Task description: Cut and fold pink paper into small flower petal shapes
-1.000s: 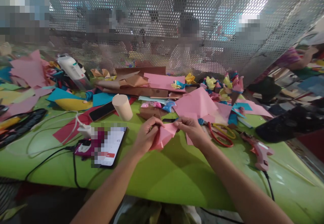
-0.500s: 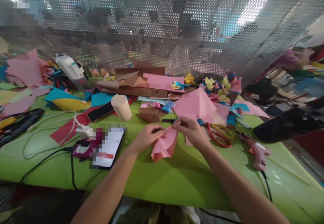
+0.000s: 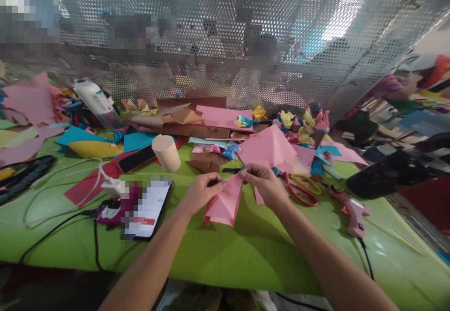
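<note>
Left hand and right hand pinch the pink paper over the bench; bunched a second ago, it now spreads towards six o'clock (phone at nine), folds probably easier to work.

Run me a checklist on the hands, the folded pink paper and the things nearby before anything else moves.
1. Left hand gripping the folded pink paper: ok, thumb on its left side.
2. Right hand gripping it: ok, pinching near the top right corner.
3. Paper lying flat: not ok, it is folded and slants between the hands.
4. Lit phone apart from the paper: ok, left of it.
5. Glue gun apart from the right hand: ok, off to the right.
6. Glue gun cold: cannot tell.
</note>
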A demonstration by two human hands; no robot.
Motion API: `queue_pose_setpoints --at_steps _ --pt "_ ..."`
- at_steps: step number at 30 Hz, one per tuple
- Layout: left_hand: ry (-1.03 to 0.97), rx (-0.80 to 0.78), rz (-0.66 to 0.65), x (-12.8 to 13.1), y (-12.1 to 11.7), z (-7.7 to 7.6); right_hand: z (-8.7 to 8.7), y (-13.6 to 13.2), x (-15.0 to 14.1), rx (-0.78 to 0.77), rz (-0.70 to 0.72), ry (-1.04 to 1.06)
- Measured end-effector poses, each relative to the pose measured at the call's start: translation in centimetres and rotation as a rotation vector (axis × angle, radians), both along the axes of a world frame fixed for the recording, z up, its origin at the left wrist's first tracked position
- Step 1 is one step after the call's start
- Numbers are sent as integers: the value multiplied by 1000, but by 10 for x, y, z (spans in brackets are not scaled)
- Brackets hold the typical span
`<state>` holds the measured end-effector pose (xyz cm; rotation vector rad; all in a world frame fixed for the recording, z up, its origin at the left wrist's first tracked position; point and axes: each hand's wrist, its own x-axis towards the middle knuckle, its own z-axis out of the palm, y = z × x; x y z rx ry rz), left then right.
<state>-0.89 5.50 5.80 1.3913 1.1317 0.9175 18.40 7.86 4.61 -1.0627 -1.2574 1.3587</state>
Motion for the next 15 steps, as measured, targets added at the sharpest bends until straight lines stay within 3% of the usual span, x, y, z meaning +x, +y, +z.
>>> queue_pose_setpoints --at_steps 15 --pt "63 35 4 1 0 -4 -2 1 1 33 -42 -26"
